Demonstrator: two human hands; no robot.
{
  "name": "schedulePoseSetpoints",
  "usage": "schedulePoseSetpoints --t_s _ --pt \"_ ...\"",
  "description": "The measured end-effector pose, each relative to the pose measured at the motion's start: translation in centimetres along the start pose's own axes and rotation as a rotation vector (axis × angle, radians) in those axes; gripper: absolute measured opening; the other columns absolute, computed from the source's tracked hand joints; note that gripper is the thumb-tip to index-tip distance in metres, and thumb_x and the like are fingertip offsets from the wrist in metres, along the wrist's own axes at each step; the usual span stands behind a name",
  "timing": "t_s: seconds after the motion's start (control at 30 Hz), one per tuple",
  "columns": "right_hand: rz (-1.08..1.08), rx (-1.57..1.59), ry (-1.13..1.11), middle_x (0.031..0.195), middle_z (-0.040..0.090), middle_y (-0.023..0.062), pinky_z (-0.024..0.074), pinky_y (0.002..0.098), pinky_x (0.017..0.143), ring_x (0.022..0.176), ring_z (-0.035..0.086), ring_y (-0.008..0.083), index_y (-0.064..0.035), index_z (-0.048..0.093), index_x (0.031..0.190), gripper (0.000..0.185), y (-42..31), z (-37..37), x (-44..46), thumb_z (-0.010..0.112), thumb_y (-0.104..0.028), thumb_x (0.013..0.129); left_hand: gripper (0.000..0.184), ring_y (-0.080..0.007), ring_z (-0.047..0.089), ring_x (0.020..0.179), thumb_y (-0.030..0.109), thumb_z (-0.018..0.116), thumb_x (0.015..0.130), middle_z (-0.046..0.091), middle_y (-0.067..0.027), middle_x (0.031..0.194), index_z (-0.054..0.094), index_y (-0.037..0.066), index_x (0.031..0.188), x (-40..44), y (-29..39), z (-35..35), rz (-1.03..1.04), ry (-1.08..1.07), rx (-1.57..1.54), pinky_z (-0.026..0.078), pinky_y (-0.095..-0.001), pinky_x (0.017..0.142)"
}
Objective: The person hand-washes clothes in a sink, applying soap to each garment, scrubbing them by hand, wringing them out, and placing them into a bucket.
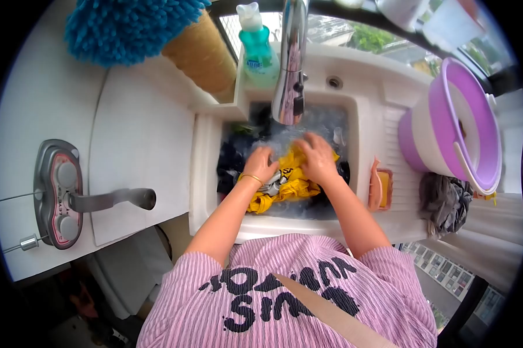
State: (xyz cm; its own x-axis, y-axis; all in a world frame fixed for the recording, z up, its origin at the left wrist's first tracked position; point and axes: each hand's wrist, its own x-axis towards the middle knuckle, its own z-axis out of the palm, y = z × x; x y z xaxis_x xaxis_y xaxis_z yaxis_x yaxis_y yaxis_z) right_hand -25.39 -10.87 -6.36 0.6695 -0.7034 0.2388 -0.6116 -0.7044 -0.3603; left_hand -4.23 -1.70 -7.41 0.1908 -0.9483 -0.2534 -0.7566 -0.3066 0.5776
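Note:
Both hands are in a white sink (203,168) filled with cloudy water. A wet yellow garment (299,188) with black lettering and a grey-white patch lies bunched between them. My left hand (262,165), with a gold bangle at its wrist, has its fingers curled in on the garment's left side. On the other side, my right hand (316,158) bends its fingers over the yellow cloth, gripping it. Dark clothes (229,162) soak around and beneath the garment. Above the water hangs a chrome faucet (290,69); the fingertips are partly hidden.
A green soap bottle (258,53) stands behind the sink. On the right ledge are a soap dish (381,187), a purple-and-white bucket (430,136) and a crumpled grey cloth (445,200). A grey handled device (60,194) and a blue chenille item (131,29) are at left.

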Motion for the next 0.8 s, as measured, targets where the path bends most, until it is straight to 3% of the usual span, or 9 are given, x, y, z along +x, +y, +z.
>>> schedulePoseSetpoints --t_s 0.1,0.2,0.37,0.4,0.5,0.53,0.63,0.67,0.8 --pt "-0.066 0.158 -0.088 0.119 0.067 0.0154 0.0497 0.0462 0.093 0.112 0.059 0.0366 -0.0121 0.065 0.122 0.045 0.2 1.8 0.3 0.066 -0.008 0.078 0.048 -0.0420 0.066 0.104 0.027 0.076 0.083 0.070 -0.0218 0.118 0.065 0.003 0.123 1.0 -0.6 2.0 0.141 -0.084 -0.154 0.054 -0.0448 0.087" --pt "0.150 -0.021 -0.331 0.095 0.073 0.0099 0.0504 0.0477 0.084 0.099 0.065 0.0353 -0.0153 0.067 0.104 0.027 2.1 2.0 0.4 0.071 -0.019 0.078 0.046 -0.0413 0.068 0.102 0.030 0.074 0.083 0.072 -0.0232 0.109 0.067 0.004 0.121 0.7 -1.7 0.8 0.008 -0.240 -0.048 0.054 -0.0455 0.089" --pt "0.251 -0.036 -0.407 0.098 0.073 0.0145 0.0523 0.0477 0.087 0.097 0.066 0.0369 -0.0119 0.069 0.103 0.028 3.1 0.6 0.1 0.075 -0.020 0.077 0.041 -0.0421 0.062 0.113 0.030 0.069 0.085 0.065 -0.0243 0.117 0.068 0.005 0.117 -0.3 -2.9 -1.1 -0.229 -0.246 0.164 0.051 -0.0478 0.096" --pt "0.262 0.100 -0.472 0.098 0.072 0.0150 0.0527 0.0467 0.086 0.096 0.067 0.0376 -0.0102 0.068 0.104 0.029 3.5 0.4 0.3 0.074 -0.019 0.077 0.028 -0.0433 0.060 0.108 0.019 0.069 0.084 0.062 -0.0221 0.112 0.066 0.000 0.104 -1.0 -2.7 -0.3 -0.133 0.035 0.186 0.050 -0.0448 0.094" --pt "0.233 0.365 -0.563 0.098 0.071 0.0154 0.0528 0.0452 0.083 0.095 0.067 0.0383 -0.0074 0.066 0.104 0.031 3.5 -0.5 1.0 0.072 -0.018 0.076 0.025 -0.0424 0.058 0.112 0.008 0.067 0.083 0.061 -0.0203 0.116 0.063 -0.001 0.106 -0.3 -2.7 -0.2 0.069 0.152 0.075 0.049 -0.0448 0.098" --pt "0.196 0.495 -0.592 0.097 0.071 0.0153 0.0526 0.0446 0.081 0.095 0.066 0.0385 -0.0062 0.065 0.104 0.031 3.2 -1.3 1.4 0.071 -0.018 0.076 0.032 -0.0386 0.062 0.106 0.003 0.068 0.082 0.063 -0.0183 0.114 0.063 0.001 0.113 -0.1 -1.9 -0.2 0.314 0.309 -0.033 0.052 -0.0440 0.095" --pt "0.142 0.561 -0.592 0.096 0.069 0.0157 0.0514 0.0430 0.081 0.095 0.066 0.0383 -0.0049 0.064 0.102 0.030 2.1 -3.8 2.0 0.071 -0.017 0.075 0.031 -0.0346 0.065 0.097 0.007 0.071 0.081 0.065 -0.0173 0.107 0.066 0.003 0.111 -0.1 0.3 -0.7 0.341 0.007 -0.326 0.054 -0.0418 0.088" --pt "0.140 0.559 -0.594 0.096 0.069 0.0157 0.0514 0.0430 0.081 0.095 0.066 0.0383 -0.0049 0.064 0.102 0.030 1.7 -4.6 2.1 0.071 -0.017 0.075 0.021 -0.0311 0.067 0.087 0.009 0.073 0.080 0.068 -0.0146 0.096 0.068 0.003 0.100 0.3 0.1 -0.7 0.364 -0.039 -0.264 0.055 -0.0406 0.082" --pt "0.148 0.444 -0.519 0.100 0.069 0.0155 0.0518 0.0437 0.084 0.097 0.066 0.0377 -0.0056 0.065 0.102 0.028 1.5 -6.0 1.4 0.073 -0.020 0.079 0.015 -0.0303 0.067 0.086 0.010 0.071 0.080 0.069 -0.0118 0.089 0.070 0.003 0.093 0.4 0.0 -2.1 0.371 -0.091 -0.129 0.054 -0.0407 0.079"
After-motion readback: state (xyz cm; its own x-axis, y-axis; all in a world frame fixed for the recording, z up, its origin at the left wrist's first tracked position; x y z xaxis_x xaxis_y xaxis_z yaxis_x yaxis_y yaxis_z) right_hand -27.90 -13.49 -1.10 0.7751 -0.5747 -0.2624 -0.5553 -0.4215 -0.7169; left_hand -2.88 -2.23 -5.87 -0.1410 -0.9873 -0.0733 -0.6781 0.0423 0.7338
